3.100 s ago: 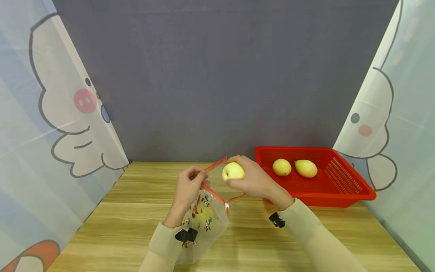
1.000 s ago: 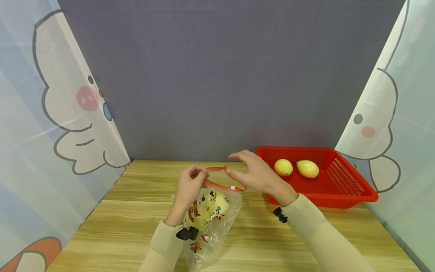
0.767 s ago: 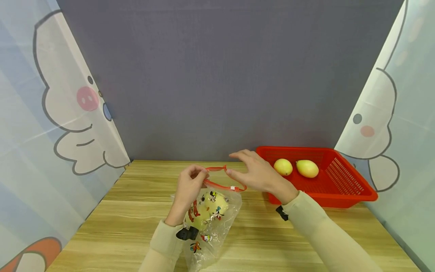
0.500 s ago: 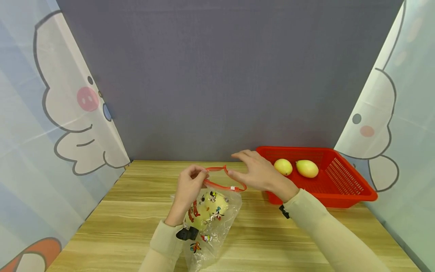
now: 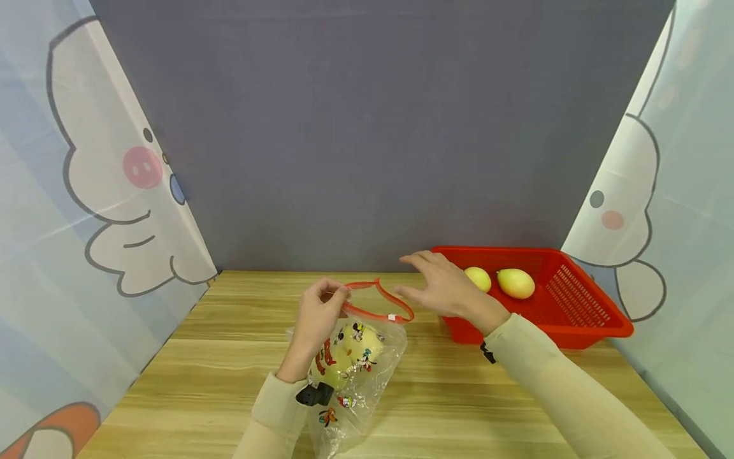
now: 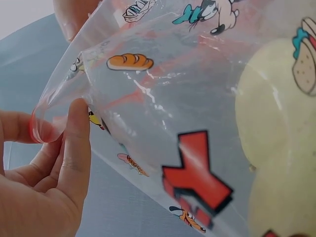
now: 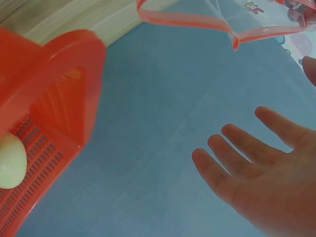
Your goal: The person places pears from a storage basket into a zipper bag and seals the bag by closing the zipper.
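Observation:
My left hand (image 5: 318,317) pinches the red-edged rim of a clear printed zip bag (image 5: 367,389) between thumb and fingers. The bag's mouth gapes to the right, with a white slider on its front edge. Two pale yellow fruits (image 6: 274,113) press together inside the bag, seen through the plastic. My right hand (image 5: 450,288), fingers spread and holding nothing, is in the air between the bag's mouth and the red basket (image 5: 573,331). In the right wrist view that hand (image 7: 266,173) is apart from the bag's red rim (image 7: 192,20).
Two yellow fruits, one rounder (image 5: 478,278) and one longer (image 5: 516,284), lie in the left part of the basket at the right. The wooden table (image 5: 218,382) meets a grey backdrop (image 5: 355,140) behind, with printed curtains (image 5: 34,255) on both sides.
The fruit my right hand held earlier is in the bag, and that hand is empty. It has since moved right, away from the bag's rim. My left hand keeps its pinch.

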A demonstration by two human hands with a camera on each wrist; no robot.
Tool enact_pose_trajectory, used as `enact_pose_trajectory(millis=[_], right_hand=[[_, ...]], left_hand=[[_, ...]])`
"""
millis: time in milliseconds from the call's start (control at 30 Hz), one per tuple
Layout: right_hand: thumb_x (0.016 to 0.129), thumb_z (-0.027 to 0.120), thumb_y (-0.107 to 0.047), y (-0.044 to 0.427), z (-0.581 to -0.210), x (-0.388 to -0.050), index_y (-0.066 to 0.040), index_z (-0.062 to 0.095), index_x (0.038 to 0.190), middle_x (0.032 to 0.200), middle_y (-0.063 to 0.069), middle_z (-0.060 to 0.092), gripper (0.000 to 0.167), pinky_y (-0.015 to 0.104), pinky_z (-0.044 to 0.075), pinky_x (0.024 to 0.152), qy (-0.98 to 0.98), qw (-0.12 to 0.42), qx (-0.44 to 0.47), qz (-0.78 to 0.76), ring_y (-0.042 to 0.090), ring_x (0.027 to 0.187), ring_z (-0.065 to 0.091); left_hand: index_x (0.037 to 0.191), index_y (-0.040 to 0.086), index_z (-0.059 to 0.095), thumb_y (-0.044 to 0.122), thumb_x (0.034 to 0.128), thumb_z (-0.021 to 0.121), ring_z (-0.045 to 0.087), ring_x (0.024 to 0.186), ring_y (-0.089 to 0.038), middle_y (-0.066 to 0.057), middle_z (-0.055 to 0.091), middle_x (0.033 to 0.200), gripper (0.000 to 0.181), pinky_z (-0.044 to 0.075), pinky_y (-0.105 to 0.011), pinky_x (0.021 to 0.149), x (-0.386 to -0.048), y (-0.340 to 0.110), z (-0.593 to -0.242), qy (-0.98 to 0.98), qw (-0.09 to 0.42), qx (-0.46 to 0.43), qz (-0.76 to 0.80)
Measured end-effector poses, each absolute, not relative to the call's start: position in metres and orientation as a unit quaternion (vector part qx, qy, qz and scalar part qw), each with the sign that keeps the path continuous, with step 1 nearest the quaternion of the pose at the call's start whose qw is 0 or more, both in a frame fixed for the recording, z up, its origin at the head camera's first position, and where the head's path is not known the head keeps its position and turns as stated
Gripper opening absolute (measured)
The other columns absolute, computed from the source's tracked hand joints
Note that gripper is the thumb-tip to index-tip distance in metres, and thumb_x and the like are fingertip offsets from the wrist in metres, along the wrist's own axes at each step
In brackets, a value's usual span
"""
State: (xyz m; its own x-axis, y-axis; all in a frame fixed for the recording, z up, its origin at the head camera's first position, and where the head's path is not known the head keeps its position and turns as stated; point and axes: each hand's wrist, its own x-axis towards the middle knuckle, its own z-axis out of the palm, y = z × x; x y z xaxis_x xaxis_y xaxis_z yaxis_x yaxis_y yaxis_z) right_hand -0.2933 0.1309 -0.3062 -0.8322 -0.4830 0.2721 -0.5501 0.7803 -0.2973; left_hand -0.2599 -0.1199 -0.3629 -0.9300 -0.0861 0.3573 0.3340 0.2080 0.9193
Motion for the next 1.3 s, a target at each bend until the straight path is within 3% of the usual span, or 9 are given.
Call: enact_pose_trajectory(millis=[233,500,767,1133,1300], right_hand=[[0.096,0.062,-0.056,0.140,-0.309,-0.299,-0.012,0.052,0.148,0.149,0.013,0.049,0.069,0.060,0.038,0.110,-0.942,0.081,0.268,0.186,0.038,0.137,0.043],[0.096,0.060,-0.059,0.149,-0.309,-0.302,-0.011,0.052,0.148,0.150,0.015,0.047,0.071,0.061,0.037,0.110,-0.947,0.077,0.250,0.189,0.039,0.138,0.042],[0.097,0.060,-0.055,0.158,-0.310,-0.307,-0.010,0.051,0.148,0.152,0.017,0.045,0.069,0.062,0.037,0.110,-0.952,0.071,0.232,0.186,0.041,0.140,0.039],[0.097,0.060,-0.053,0.171,-0.310,-0.315,-0.005,0.051,0.147,0.150,0.019,0.047,0.069,0.063,0.038,0.109,-0.954,0.076,0.222,0.188,0.043,0.138,0.040],[0.097,0.059,-0.056,0.178,-0.310,-0.318,-0.006,0.050,0.148,0.150,0.019,0.046,0.072,0.065,0.040,0.106,-0.958,0.072,0.207,0.187,0.042,0.138,0.040]], left_hand=[[0.100,-0.002,0.069,0.009,0.1014,0.061,0.067,0.073,-0.021,-0.024,0.068,0.097,0.013,0.061,-0.031,0.065,-0.261,-0.119,-0.362,-0.765,0.171,-0.096,-0.614],[0.103,-0.002,0.070,0.006,0.1016,0.061,0.066,0.075,-0.022,-0.017,0.070,0.093,0.012,0.060,-0.028,0.065,-0.265,-0.115,-0.361,-0.770,0.153,-0.120,-0.608],[0.102,-0.002,0.071,0.004,0.1013,0.061,0.065,0.075,-0.021,-0.021,0.070,0.091,0.011,0.058,-0.026,0.064,-0.270,-0.113,-0.358,-0.774,0.153,-0.151,-0.595],[0.102,0.000,0.070,0.001,0.1017,0.059,0.068,0.081,-0.027,-0.008,0.071,0.091,0.011,0.058,-0.036,0.066,-0.275,-0.118,-0.352,-0.796,0.139,-0.184,-0.560],[0.104,0.001,0.071,0.001,0.1024,0.058,0.066,0.079,-0.022,-0.006,0.071,0.091,0.013,0.056,-0.031,0.066,-0.278,-0.117,-0.348,-0.806,0.132,-0.205,-0.539]])
